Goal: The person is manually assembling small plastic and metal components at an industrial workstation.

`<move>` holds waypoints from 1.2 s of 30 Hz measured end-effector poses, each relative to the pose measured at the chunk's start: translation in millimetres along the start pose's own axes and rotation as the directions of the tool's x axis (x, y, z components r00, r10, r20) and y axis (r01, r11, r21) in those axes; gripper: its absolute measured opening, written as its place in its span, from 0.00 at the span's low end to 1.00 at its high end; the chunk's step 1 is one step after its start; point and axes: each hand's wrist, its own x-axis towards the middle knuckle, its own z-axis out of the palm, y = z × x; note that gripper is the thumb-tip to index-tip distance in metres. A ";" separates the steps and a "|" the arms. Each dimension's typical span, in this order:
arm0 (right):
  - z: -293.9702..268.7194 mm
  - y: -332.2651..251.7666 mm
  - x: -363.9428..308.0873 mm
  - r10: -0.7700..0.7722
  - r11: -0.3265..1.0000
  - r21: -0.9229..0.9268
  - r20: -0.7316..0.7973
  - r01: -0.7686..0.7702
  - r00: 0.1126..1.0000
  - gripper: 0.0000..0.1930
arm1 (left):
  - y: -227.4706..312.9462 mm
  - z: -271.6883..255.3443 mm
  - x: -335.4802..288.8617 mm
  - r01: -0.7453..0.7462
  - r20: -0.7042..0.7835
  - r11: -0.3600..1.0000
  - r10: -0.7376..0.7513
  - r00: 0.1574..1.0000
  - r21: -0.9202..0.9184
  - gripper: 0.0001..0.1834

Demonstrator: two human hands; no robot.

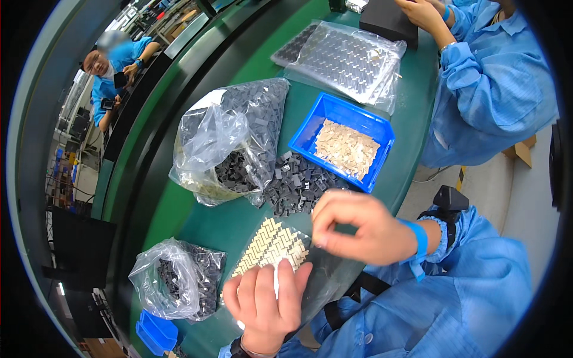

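My left hand (262,304) lies over a sheet of cream, slanted pieces in a herringbone pattern (268,241), its fingers stretched out and pressing on it. A narrow white thing (276,281) shows between those fingers; its kind is unclear. Just right of the sheet, my right hand (364,230) is closed in a pinch above the clear plastic, slightly blurred. Whatever is between its fingertips is too small to make out. Beyond both hands lies a loose heap of small dark grey blocks (298,185). A blue bin (301,132) holds many small beige pieces (346,149).
A large clear bag of dark blocks (256,113) and a smaller one (206,277) stand on the green table (197,230). Bagged, patterned sheets (346,62) lie at the back beside a black box (388,21). A blue container (156,333) sits near left. Co-workers in blue (483,89) sit nearby.
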 end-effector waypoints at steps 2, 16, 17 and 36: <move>-11.7 0.5 0.9 0.004 0.999 0.040 -0.159 0.003 0.987 0.04 | 2.9 8.5 1.9 0.128 0.192 0.980 -0.097 0.977 -0.154 0.13; -28.9 9.0 -6.9 0.017 0.985 0.169 -0.285 0.032 0.958 0.04 | 29.0 91.4 -7.6 0.323 0.423 0.831 -0.119 0.898 -0.453 0.14; -27.6 9.3 -7.1 0.032 0.984 0.178 -0.278 0.019 0.960 0.04 | 28.7 92.3 -8.1 0.340 0.435 0.826 -0.130 0.891 -0.450 0.13; -18.6 10.1 -7.5 -0.092 0.994 0.033 -0.217 0.102 0.972 0.04 | 19.9 90.3 -11.8 0.495 0.415 0.730 -0.312 0.854 -0.470 0.09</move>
